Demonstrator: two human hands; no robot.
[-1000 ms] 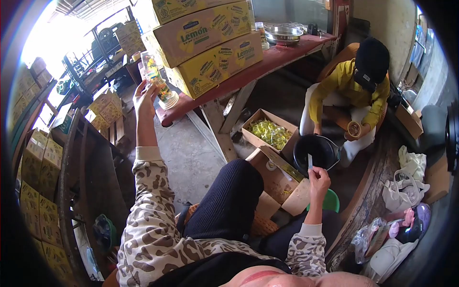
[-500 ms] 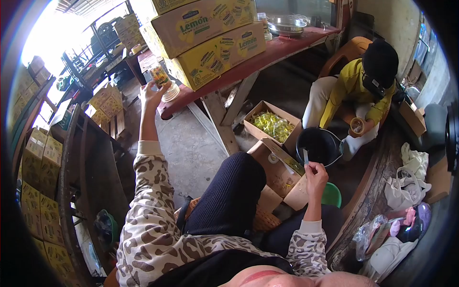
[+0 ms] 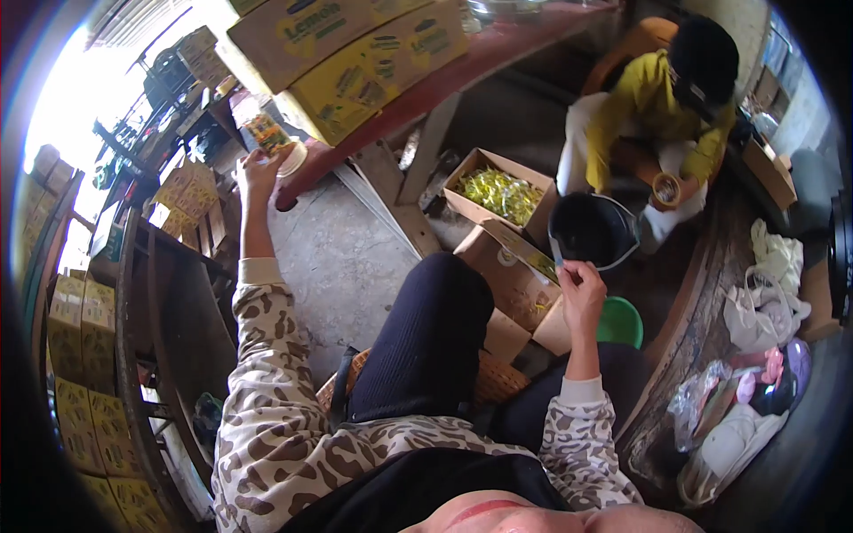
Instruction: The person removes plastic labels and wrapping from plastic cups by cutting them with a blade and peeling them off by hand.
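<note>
My left hand [image 3: 258,175] is stretched out to the corner of the red table, its fingers closed around a clear jar [image 3: 267,133] with a colourful label. A cream ribbed round piece [image 3: 291,158] lies right beside the fingers; whether it belongs to the jar I cannot tell. Over the open cardboard box [image 3: 511,282], my right hand [image 3: 584,291] pinches a thin, pale, flat strip, blade-like [image 3: 558,253], pointing up. The dark bucket [image 3: 593,229] is just beyond it. A green basin [image 3: 620,322] sits beside my right wrist.
Lemon drink cartons [image 3: 373,84] are stacked on the red table [image 3: 404,114]. A box of yellow-green strips [image 3: 498,195] stands on the floor. A person in a yellow top [image 3: 644,98] sits opposite, holding a small container [image 3: 665,189]. Bags [image 3: 760,306] lie at right; more cartons [image 3: 80,329] at left.
The whole view has shifted slightly, moving the table and cartons up and left in the picture. Both hands keep their holds, the left on the jar, the right on the strip.
</note>
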